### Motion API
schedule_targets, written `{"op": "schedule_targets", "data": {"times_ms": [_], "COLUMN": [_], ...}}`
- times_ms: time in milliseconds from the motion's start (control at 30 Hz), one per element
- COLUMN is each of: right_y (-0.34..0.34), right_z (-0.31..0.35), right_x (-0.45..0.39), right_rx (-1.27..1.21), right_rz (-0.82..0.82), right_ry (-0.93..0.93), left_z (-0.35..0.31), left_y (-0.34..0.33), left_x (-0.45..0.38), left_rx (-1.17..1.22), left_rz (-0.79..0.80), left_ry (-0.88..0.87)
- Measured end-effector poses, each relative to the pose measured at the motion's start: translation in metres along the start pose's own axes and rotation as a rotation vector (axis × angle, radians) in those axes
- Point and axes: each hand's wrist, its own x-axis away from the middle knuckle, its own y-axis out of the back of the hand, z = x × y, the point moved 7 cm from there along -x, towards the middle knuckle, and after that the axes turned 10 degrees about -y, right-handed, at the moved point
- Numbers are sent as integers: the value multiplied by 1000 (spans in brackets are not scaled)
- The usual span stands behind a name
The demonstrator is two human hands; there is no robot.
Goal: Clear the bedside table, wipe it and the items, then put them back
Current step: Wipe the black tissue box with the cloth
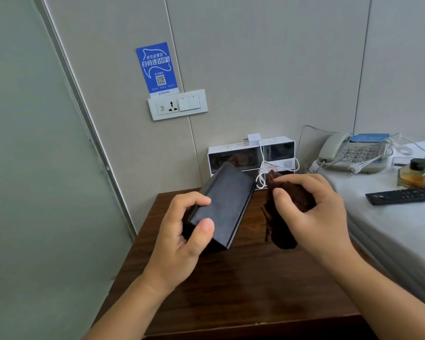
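Evidently, in the head view, the wiping of the items was the step in hand; the left hand (182,231) gripped a dark rectangular box (225,207) by its near end, thumb curled over the upper face and fingers wrapped around the far side; the box was held tilted above the counter (243,290), its far end raised toward the wall. The right hand (312,212) was closed around a bunched dark brown cloth (282,217), fingers curled over it and thumb pressed to its side; the cloth hung just beside the right edge of the box, and whether the two touched could not be told.

The box looked matte and dark, with flat faces, sharp edges and a faint greyish film on the upper face, possibly dust. Judged from this, the next move called for bringing the cloth across that face while the left hand kept the box steady, then turning it to reach the other sides.

The brown wooden counter carried a white boxed device (252,155) with a coiled white cable (263,177) at the back against the wall. On the bed (390,229) to the right lay a telephone (351,153), a remote control (402,195) and a perfume bottle (416,175), seemingly cleared there and awaiting return.
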Motion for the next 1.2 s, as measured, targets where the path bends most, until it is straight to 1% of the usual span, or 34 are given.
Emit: {"op": "schedule_targets", "data": {"times_ms": [67,167,233,300,367,567,667,867,1033,1100,1200], "right_y": [3,4,2,0,-3,-13,-20,-25,-27,-28,-33], "right_z": [0,3,3,4,3,0,-1,-5,-6,-8,-10], "right_x": [-2,-1,1,2,3,6,8,11,10,11,14], "right_rx": [-23,-21,-11,-7,0,36,51,76,98,95,98], "right_rz": [-7,3,23,46,78,137,160,190,183,194,227], "right_ry": [-21,-7,1,4,-2,5,15,17,27,17,8], "left_z": [-3,9,12,13,13,28,33,41,45,49,61], "left_y": [5,13,13,10,9,19,23,39,38,42,53], "left_x": [-3,-2,-1,-1,-1,13,21,37,50,54,63], "left_rx": [65,255,380,491,566,718,835,1018,1045,1057,1020], "left_rz": [-124,-334,-409,-438,-439,-498,-488,-401,-370,-295,-157], "left_ry": [12,168,266,331,349,435,487,564,606,598,639]}}
